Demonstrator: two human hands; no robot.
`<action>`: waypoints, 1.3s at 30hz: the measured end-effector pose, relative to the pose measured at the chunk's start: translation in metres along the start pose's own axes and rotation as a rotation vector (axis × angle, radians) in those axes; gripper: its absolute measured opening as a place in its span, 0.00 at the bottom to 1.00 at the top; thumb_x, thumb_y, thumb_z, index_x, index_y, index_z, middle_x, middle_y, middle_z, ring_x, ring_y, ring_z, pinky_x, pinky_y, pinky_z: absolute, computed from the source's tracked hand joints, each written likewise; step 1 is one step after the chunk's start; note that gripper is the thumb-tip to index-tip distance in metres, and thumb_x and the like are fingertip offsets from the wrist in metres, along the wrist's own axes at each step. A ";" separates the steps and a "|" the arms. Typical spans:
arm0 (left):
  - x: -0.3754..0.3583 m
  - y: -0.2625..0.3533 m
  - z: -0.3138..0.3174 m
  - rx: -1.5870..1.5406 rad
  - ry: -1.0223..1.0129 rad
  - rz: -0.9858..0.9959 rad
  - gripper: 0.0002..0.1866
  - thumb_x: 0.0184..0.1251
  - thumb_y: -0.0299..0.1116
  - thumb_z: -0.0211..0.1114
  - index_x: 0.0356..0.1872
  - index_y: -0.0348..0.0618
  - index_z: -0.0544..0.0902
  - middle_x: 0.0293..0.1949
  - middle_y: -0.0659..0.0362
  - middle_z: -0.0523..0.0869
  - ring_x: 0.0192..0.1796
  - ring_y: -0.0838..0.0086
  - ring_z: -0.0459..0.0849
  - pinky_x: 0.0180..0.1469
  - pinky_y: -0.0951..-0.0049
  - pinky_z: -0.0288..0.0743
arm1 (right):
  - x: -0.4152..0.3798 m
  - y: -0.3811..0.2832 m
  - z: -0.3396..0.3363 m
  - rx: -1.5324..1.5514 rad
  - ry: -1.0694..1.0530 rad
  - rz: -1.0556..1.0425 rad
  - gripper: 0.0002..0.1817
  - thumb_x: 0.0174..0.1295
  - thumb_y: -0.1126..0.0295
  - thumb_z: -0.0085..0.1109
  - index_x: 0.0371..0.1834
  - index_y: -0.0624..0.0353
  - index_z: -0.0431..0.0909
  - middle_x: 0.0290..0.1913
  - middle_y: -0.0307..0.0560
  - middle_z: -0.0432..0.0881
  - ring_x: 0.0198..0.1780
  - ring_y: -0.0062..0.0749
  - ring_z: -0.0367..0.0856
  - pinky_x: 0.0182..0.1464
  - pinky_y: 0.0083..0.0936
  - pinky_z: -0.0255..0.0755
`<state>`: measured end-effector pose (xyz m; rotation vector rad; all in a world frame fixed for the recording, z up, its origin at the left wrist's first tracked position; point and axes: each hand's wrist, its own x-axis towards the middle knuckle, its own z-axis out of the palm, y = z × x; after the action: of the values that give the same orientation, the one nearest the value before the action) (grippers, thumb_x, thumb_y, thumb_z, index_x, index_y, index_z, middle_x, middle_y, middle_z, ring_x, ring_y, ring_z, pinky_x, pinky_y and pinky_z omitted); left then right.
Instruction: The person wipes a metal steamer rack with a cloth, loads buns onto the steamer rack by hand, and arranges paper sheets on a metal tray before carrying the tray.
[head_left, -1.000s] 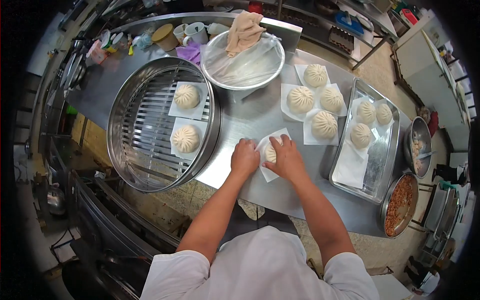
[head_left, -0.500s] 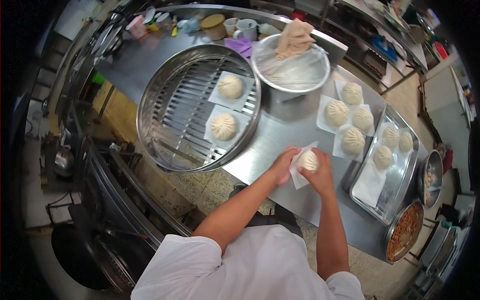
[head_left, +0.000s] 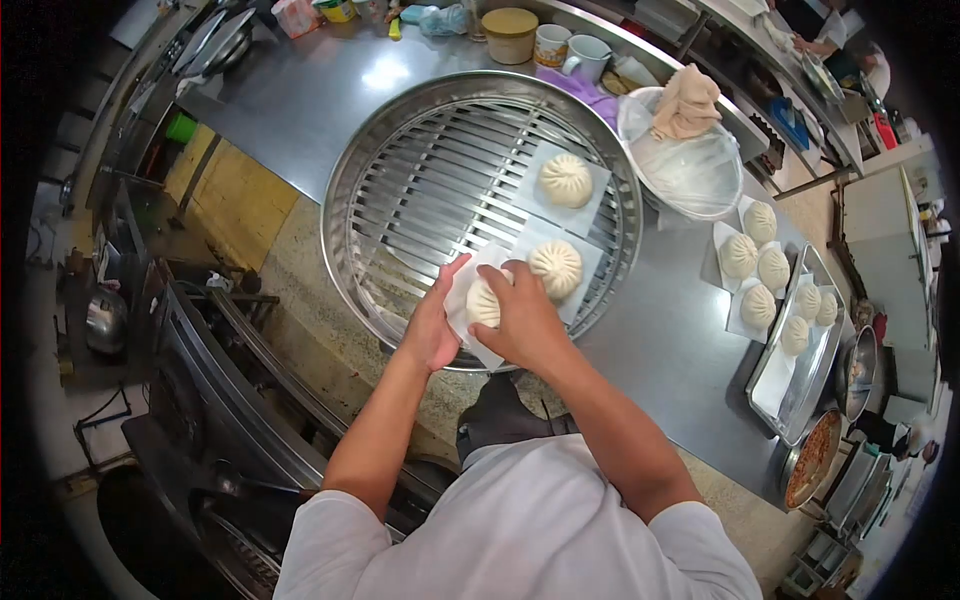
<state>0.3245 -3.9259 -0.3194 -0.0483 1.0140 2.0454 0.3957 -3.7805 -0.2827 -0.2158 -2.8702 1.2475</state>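
A long brushed stainless-steel table runs across a working kitchen, seen from above by the person at its near edge. On it sits a wide, round, silver metal steamer with a slatted floor. To the steamer's right are a round bowl covered in clear plastic, with a crumpled beige cloth on top, and, farther right, a rectangular silver metal tray.

The person's bare hands have moved. A moment ago they were over the table between steamer and tray; now both are over the steamer's near side. The handling has thus shifted from tabletop to steamer, and a third bun is now beside the two there.

The right hand is curled over that bun, thumb on the near side and fingers on the far side, gripping it. The left hand is open, fingers extended, alongside the paper's left edge.

The held round, white, pleated dough bun sits on a white paper square; whether the paper rests on the slats I cannot tell. Two matching buns remain on their own papers just to the right. Four more are on the table, and three smaller ones in the tray.
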 end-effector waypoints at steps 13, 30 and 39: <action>-0.003 0.022 -0.039 0.383 0.358 -0.224 0.32 0.73 0.56 0.56 0.74 0.62 0.62 0.74 0.60 0.62 0.75 0.61 0.57 0.67 0.47 0.55 | 0.034 -0.011 0.082 -0.225 -0.194 0.175 0.34 0.50 0.62 0.73 0.61 0.58 0.72 0.60 0.64 0.68 0.56 0.61 0.73 0.50 0.46 0.80; 0.028 -0.088 0.139 0.627 -0.203 0.197 0.25 0.72 0.37 0.62 0.65 0.36 0.72 0.64 0.53 0.76 0.65 0.68 0.75 0.69 0.66 0.65 | -0.144 0.282 -0.205 -0.528 0.760 0.582 0.35 0.49 0.57 0.77 0.59 0.59 0.76 0.55 0.58 0.76 0.57 0.56 0.75 0.57 0.44 0.71; 0.158 -0.301 0.249 0.767 -0.005 -0.293 0.26 0.71 0.39 0.62 0.66 0.36 0.73 0.47 0.62 0.82 0.47 0.79 0.78 0.50 0.78 0.72 | -0.154 0.362 -0.248 -0.440 0.361 0.755 0.47 0.45 0.53 0.78 0.70 0.48 0.67 0.67 0.60 0.65 0.63 0.61 0.69 0.62 0.50 0.72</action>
<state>0.5061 -3.5547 -0.4026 0.1980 1.6168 1.2953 0.6073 -3.3757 -0.3696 -1.4549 -2.7402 0.4677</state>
